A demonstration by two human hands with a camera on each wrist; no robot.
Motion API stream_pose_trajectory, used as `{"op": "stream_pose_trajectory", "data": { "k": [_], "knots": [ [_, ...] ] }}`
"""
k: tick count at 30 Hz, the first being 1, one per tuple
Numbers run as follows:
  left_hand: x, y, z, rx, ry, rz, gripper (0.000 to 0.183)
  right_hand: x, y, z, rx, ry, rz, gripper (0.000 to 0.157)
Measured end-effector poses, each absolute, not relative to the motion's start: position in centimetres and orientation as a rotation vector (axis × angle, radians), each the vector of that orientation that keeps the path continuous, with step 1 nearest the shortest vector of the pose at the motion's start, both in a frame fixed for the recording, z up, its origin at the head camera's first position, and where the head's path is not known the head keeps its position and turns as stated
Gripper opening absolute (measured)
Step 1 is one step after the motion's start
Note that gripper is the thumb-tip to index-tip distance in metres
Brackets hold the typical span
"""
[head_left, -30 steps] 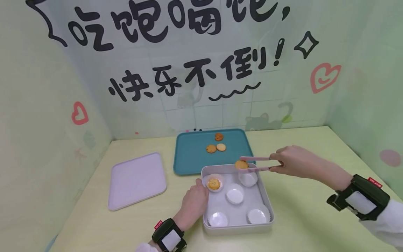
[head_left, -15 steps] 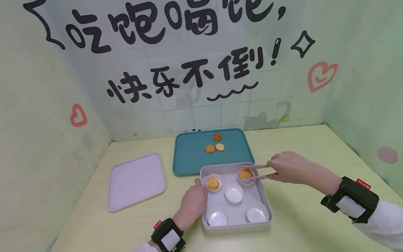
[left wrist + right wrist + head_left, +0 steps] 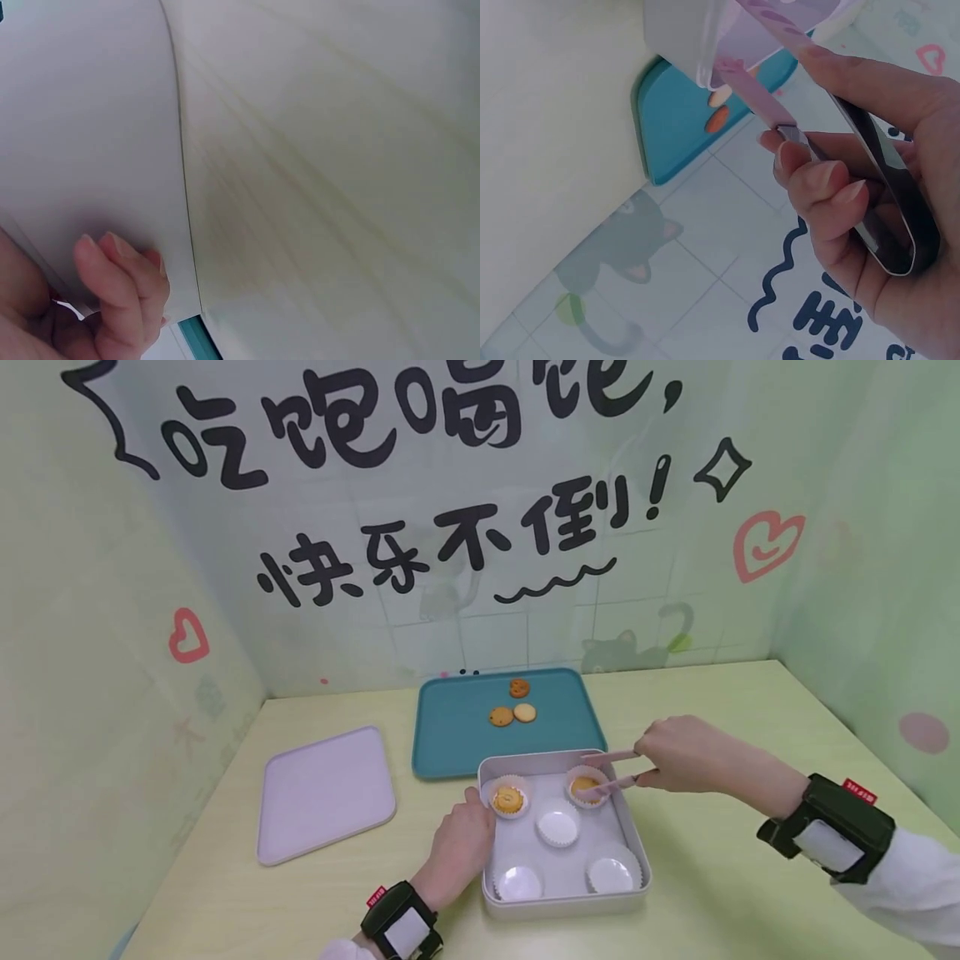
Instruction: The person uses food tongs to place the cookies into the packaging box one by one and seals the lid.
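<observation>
Head view: the cookie [image 3: 579,784] had just sunk into the far-right cup [image 3: 581,772] of the box [image 3: 566,907] (two filled, three bare); my right hand [image 3: 686,755] gripped tongs [image 3: 621,783], my left hand [image 3: 461,837] its left wall.

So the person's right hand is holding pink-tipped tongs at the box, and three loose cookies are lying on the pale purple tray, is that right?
Not quite: the tray is wrong. The three loose cookies lie on the teal tray, as the head view shows. The rest stands: the right hand holds the pink-tipped tongs at the box.
</observation>
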State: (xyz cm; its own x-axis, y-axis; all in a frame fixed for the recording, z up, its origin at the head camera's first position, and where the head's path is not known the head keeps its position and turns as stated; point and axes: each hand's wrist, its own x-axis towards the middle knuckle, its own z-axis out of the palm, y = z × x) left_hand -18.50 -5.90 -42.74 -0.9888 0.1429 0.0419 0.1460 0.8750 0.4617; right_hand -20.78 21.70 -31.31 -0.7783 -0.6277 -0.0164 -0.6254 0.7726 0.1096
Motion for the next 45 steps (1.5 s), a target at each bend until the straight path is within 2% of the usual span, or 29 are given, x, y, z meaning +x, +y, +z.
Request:
{"op": "stream_pose_trajectory", "data": {
  "k": [6, 15, 20, 26, 30, 45],
  "knots": [
    [-18.4, -6.2, -42.8, -0.225, -3.034, -0.761, 0.017, -21.9, 21.5, -30.1, 1.043, -2.9, 0.009, 0.019],
    [-18.5, -6.1, -43.1, -0.233, -3.029, -0.766, 0.018, -27.0, 19.6, -31.9, 1.001, -2.935, 0.157, 0.023],
    [-18.4, -6.1, -43.0, -0.214, -3.03, -0.788, 0.018, -29.5, 18.2, -33.1, 0.964, -3.005, 0.243, 0.037],
    [-18.5, -6.1, -43.1, -0.217, -3.008, -0.795, 0.017, -31.6, 17.7, -34.4, 0.899, -3.031, 0.265, 0.042],
    [-18.5, -6.2, -43.4, -0.248, -2.976, -0.74, 0.016, -32.6, 17.8, -35.4, 0.861, -3.052, 0.275, 0.045],
    [-18.4, -6.2, -43.2, -0.234, -2.99, -0.74, 0.016, -34.2, 17.6, -37.1, 0.814, -3.107, 0.238, 0.037]
  ]
}}
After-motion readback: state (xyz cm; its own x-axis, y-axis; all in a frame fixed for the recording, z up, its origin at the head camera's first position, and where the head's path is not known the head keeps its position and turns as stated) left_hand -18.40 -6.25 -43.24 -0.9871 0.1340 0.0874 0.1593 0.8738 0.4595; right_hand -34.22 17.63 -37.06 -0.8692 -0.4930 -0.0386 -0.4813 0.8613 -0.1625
